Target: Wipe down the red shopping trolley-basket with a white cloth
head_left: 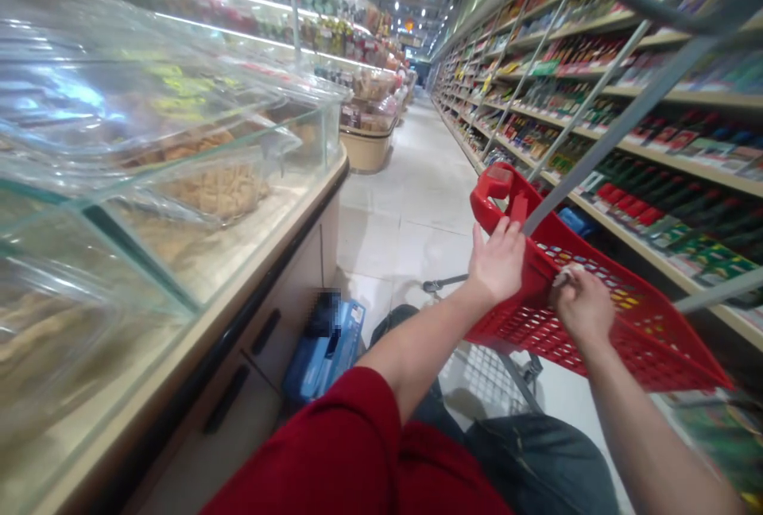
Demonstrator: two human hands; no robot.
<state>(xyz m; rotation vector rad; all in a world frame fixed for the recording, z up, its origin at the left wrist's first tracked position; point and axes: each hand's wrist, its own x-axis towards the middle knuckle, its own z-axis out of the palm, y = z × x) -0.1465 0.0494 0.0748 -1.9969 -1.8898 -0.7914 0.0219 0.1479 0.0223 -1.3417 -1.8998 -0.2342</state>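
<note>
In front of me a red plastic shopping basket (649,348) with a perforated side rests, tilted in view, on a grey metal cart frame (524,376). My left hand (501,261) lies on the basket's near corner, its fingers stretched out by the red handle (497,185). Closed beside the basket's rim, my right hand (582,304) pinches a small crumpled white wipe (569,272). Whether its knuckles touch the basket cannot be made out. Some yellow shows through the basket's holes, but the contents are unclear.
A glass-walled counter (238,205) with bagged snacks runs along my left. A blue box (334,356) stands on the floor against its cabinet. Stocked shelves (673,141) line the right side. A tiled aisle (411,197) leads ahead, past a round-cornered display stand (366,145).
</note>
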